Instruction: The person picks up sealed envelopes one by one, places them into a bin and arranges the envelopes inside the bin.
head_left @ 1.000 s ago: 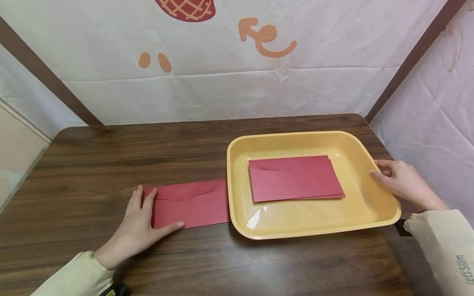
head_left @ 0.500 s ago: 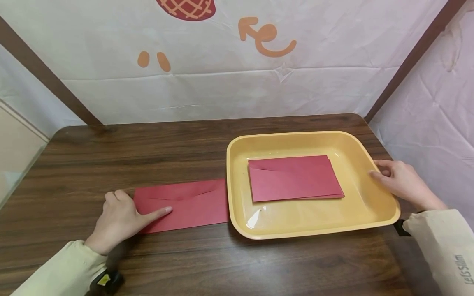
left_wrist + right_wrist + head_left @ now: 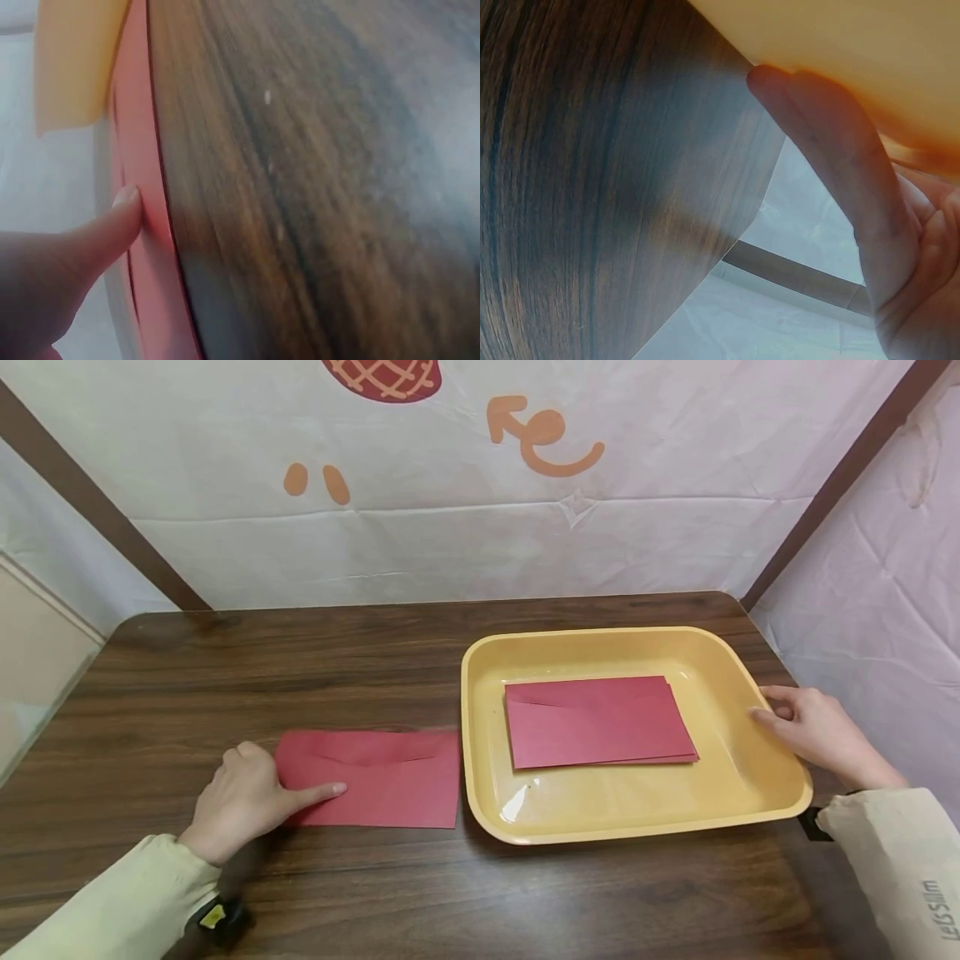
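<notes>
A red envelope [image 3: 382, 785] lies at the left of the yellow tray [image 3: 600, 833], its right end close beside the tray's wall. My left hand [image 3: 243, 797] pinches the envelope's left end, thumb stretched across the top face and fingers folded at the edge. In the left wrist view the thumb [image 3: 112, 225] presses on the red paper; the other fingers are mostly hidden. Inside the tray rests a small stack of red envelopes [image 3: 600, 722], edges slightly offset. My right hand [image 3: 821, 731] grips the tray's right rim, thumb inside and fingers outside, under the tray wall in the right wrist view.
Both hands work over a dark wood-grain table [image 3: 337, 668] with rounded far corners. Behind it hangs a pale printed cloth [image 3: 427, 552], with another cloth [image 3: 885, 593] along the right side. Brown poles [image 3: 832, 485] stand at the back corners.
My left hand slid left to the envelope's end and folded its fingers there. The envelope shifted left, then turned slightly, its right end now apart from the tray. The right hand and tray stayed put.
</notes>
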Action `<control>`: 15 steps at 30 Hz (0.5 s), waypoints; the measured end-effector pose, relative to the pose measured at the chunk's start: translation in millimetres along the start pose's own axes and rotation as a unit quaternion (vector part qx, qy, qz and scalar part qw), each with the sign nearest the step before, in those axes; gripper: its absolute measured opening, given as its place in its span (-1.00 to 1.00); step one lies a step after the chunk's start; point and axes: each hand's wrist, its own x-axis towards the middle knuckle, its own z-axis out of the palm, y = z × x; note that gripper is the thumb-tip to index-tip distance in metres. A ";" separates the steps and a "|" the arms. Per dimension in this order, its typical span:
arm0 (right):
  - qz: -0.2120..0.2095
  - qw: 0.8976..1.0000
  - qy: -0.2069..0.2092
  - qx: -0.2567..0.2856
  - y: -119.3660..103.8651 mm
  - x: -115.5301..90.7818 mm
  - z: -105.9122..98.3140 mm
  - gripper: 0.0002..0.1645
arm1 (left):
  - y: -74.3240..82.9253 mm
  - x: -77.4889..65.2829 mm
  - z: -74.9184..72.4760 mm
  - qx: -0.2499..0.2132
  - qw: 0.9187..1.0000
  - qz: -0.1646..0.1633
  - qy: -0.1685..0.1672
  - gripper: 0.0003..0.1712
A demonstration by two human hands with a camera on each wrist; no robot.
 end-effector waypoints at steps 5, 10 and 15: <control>0.002 1.000 0.003 0.000 1.5 -2.0 -0.6 -0.45 | 0.9 6.3 -8.8 0.004 0.998 -0.013 -0.056 0.19; 0.002 1.000 0.004 -0.004 1.2 -1.0 -1.3 -0.45 | -1.4 9.7 -11.3 -0.009 0.996 -0.018 -0.082 0.24; 0.001 1.000 0.000 -0.004 -0.1 -0.1 -0.9 -0.45 | -4.5 10.2 -10.1 -0.029 0.997 0.001 -0.074 -0.05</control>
